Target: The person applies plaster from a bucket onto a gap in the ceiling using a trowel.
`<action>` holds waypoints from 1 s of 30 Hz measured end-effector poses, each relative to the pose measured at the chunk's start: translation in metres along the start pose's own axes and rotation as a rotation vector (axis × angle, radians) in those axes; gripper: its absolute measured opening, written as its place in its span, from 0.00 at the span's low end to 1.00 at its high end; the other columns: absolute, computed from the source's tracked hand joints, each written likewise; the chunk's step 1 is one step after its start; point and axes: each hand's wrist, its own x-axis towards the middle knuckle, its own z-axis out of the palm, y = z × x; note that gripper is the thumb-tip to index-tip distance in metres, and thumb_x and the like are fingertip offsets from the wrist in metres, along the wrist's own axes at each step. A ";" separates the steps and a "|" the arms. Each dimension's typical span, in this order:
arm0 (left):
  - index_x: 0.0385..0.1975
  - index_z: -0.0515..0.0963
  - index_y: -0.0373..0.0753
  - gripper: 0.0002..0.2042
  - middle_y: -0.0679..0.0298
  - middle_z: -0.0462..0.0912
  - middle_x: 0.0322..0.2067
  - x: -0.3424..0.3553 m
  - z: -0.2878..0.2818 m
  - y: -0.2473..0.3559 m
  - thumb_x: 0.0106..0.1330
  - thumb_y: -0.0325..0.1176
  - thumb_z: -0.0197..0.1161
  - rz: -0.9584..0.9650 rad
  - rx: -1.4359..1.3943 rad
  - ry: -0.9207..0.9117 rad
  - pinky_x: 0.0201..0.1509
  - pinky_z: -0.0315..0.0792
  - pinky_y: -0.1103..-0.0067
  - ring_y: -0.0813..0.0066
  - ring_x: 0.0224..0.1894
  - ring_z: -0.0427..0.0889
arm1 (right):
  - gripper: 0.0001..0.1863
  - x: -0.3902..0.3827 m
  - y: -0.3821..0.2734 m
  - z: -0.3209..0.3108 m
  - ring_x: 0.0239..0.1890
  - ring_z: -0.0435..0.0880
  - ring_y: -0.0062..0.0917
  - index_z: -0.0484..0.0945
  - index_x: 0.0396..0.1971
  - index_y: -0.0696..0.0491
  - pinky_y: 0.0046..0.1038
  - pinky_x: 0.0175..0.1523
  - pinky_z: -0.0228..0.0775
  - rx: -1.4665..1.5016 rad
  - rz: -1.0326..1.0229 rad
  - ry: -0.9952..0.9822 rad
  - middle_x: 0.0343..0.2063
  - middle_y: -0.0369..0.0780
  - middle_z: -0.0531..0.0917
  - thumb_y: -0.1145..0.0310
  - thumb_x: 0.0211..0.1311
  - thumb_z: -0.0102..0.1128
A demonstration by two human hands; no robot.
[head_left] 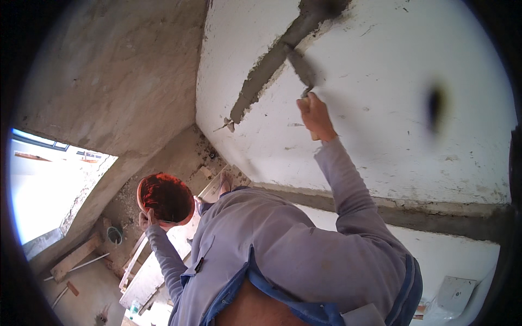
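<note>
My right hand (316, 118) is wrapped round the light handle of a trowel (300, 66). The blade lies against the white wall (380, 125), its tip at the edge of a grey mortar strip (261, 81) that runs slantwise down the wall. At the lower end of the strip the edge is ragged. Low on the left, my left hand (145, 218) grips the rim of an orange-red bucket (191, 209). The bucket's inside looks dark, and I cannot make out its contents.
A bare brownish wall (114, 65) meets the white one in a corner. A bright window opening (49, 185) is at the left. Below are pale planks (142, 282), a loose board (76, 258) and rubble. Another grey band (440, 217) crosses the white wall on the right.
</note>
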 end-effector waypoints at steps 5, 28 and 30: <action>0.21 0.70 0.39 0.10 0.73 0.67 0.19 0.014 0.004 0.008 0.54 0.37 0.62 0.041 0.153 -0.044 0.27 0.60 0.81 0.82 0.23 0.64 | 0.14 0.005 -0.022 -0.085 0.23 0.75 0.49 0.65 0.30 0.60 0.42 0.27 0.65 0.230 0.110 0.183 0.19 0.52 0.75 0.63 0.62 0.49; 0.23 0.69 0.40 0.05 0.73 0.67 0.19 0.036 0.037 0.022 0.52 0.30 0.59 0.013 -0.058 -0.256 0.25 0.59 0.82 0.83 0.21 0.63 | 0.17 0.048 -0.087 -0.251 0.28 0.75 0.56 0.66 0.33 0.61 0.48 0.34 0.67 -0.330 0.062 0.344 0.25 0.58 0.76 0.59 0.65 0.43; 0.25 0.70 0.39 0.05 0.72 0.67 0.20 0.040 0.031 0.009 0.52 0.30 0.58 0.024 -0.127 -0.230 0.25 0.59 0.82 0.83 0.22 0.63 | 0.17 0.036 -0.090 -0.236 0.28 0.76 0.55 0.66 0.32 0.62 0.48 0.34 0.67 -0.303 0.079 0.217 0.23 0.58 0.76 0.59 0.65 0.42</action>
